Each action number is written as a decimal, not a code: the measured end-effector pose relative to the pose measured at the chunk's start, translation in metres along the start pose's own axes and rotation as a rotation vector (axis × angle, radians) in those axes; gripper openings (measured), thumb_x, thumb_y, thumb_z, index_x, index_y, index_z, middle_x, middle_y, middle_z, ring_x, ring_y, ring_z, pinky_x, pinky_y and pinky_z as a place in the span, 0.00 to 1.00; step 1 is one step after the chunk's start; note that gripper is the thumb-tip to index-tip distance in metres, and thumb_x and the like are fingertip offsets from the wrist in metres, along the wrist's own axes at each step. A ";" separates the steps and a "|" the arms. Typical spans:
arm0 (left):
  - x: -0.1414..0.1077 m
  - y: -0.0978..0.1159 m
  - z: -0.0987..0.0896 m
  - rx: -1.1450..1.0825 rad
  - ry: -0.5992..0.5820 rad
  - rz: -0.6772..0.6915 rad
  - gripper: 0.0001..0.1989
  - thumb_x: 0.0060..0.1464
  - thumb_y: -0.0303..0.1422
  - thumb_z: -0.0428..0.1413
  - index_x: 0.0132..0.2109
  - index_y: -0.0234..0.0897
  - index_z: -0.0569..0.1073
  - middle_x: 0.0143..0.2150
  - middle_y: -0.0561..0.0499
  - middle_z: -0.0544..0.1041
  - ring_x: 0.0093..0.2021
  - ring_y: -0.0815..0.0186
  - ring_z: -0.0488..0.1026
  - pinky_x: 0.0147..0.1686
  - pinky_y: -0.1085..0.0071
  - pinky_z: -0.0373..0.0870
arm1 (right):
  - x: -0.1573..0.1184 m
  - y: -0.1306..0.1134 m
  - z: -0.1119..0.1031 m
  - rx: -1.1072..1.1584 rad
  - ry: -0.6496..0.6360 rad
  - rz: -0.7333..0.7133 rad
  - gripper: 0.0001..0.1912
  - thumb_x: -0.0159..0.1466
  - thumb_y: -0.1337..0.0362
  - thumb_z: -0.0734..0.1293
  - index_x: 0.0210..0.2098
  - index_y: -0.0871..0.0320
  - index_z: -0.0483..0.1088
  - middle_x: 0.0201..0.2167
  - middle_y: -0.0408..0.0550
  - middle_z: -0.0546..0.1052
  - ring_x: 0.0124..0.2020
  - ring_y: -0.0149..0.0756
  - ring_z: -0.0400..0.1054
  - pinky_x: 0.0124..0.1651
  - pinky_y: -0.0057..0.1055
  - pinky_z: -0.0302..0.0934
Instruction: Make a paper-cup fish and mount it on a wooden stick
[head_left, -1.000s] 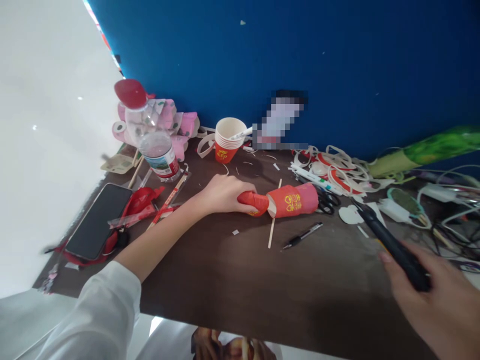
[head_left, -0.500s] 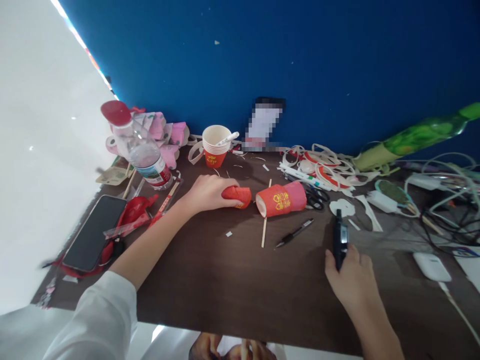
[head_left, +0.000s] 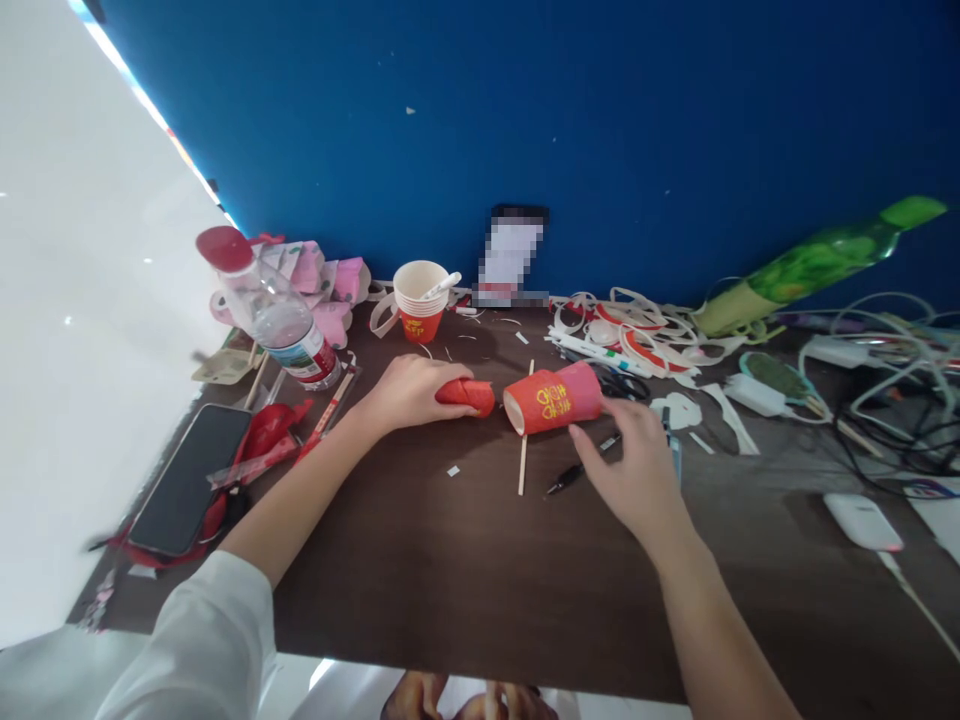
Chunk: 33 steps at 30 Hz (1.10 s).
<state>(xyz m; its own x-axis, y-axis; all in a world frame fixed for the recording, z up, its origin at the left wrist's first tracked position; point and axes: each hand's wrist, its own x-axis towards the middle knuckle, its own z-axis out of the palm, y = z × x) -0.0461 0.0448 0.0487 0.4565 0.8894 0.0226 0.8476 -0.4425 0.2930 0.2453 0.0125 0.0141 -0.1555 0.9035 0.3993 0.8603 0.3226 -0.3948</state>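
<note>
My left hand (head_left: 405, 392) is closed around a crumpled red paper cup (head_left: 474, 396) on the left of the middle. Just right of it, another red paper cup (head_left: 551, 400) with gold characters and a pinker end lies on its side across a thin wooden stick (head_left: 523, 465). At its pink end is my right hand (head_left: 630, 470), thumb and fingers apart; whether the fingertips touch the cup I cannot tell. Behind that hand a dark handheld device (head_left: 676, 455) on the table is mostly hidden. A black pen (head_left: 564, 480) lies below the cup.
Stacked paper cups (head_left: 420, 315) with a white pen in them stand at the back. To the left are a clear bottle (head_left: 296, 335) and a phone (head_left: 187, 480). Paper strips (head_left: 637, 325), a green bottle (head_left: 810, 265), cables and a white case (head_left: 862, 522) lie right.
My right hand has let go of the dark device and moved left to the lying cup, its fingers now spread. My left hand still holds the crumpled cup. The view has shifted slightly.
</note>
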 end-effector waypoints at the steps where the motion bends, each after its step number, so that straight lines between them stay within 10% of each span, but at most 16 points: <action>1: 0.000 0.000 0.000 0.008 0.004 0.004 0.21 0.53 0.51 0.53 0.49 0.45 0.72 0.43 0.52 0.80 0.42 0.59 0.76 0.32 0.72 0.61 | 0.007 0.003 0.003 0.043 0.026 0.063 0.29 0.59 0.50 0.65 0.54 0.63 0.64 0.48 0.63 0.69 0.53 0.52 0.64 0.55 0.51 0.60; 8: -0.002 -0.002 -0.001 -0.007 0.031 0.031 0.23 0.52 0.51 0.53 0.50 0.44 0.72 0.40 0.50 0.80 0.39 0.60 0.77 0.35 0.71 0.62 | 0.025 0.022 0.030 0.588 -0.103 0.513 0.50 0.39 0.50 0.78 0.57 0.59 0.58 0.37 0.53 0.77 0.38 0.48 0.74 0.46 0.51 0.68; 13: -0.001 -0.006 -0.001 -0.110 -0.038 0.088 0.24 0.52 0.50 0.54 0.52 0.44 0.72 0.43 0.50 0.80 0.41 0.60 0.76 0.38 0.70 0.65 | 0.016 0.012 0.030 0.864 -0.082 0.434 0.27 0.45 0.56 0.77 0.41 0.60 0.72 0.42 0.53 0.79 0.43 0.45 0.74 0.52 0.46 0.66; 24: -0.001 -0.006 0.003 -0.386 0.015 0.046 0.26 0.48 0.49 0.59 0.52 0.42 0.72 0.48 0.50 0.78 0.46 0.60 0.75 0.47 0.68 0.67 | 0.003 0.001 0.031 0.853 0.057 0.357 0.25 0.44 0.55 0.78 0.37 0.60 0.72 0.36 0.52 0.80 0.38 0.43 0.75 0.47 0.46 0.70; 33: 0.000 -0.004 0.002 -0.459 -0.009 0.070 0.27 0.47 0.49 0.60 0.51 0.40 0.72 0.48 0.49 0.78 0.45 0.61 0.76 0.47 0.69 0.68 | 0.002 0.008 0.023 0.895 -0.127 0.276 0.26 0.46 0.57 0.77 0.43 0.58 0.72 0.41 0.52 0.80 0.41 0.44 0.75 0.47 0.43 0.71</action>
<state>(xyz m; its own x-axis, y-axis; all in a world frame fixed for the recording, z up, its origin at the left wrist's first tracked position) -0.0486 0.0463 0.0460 0.5123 0.8574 0.0497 0.6080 -0.4029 0.6841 0.2410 0.0235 -0.0072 -0.0990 0.9873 0.1242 0.1910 0.1413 -0.9714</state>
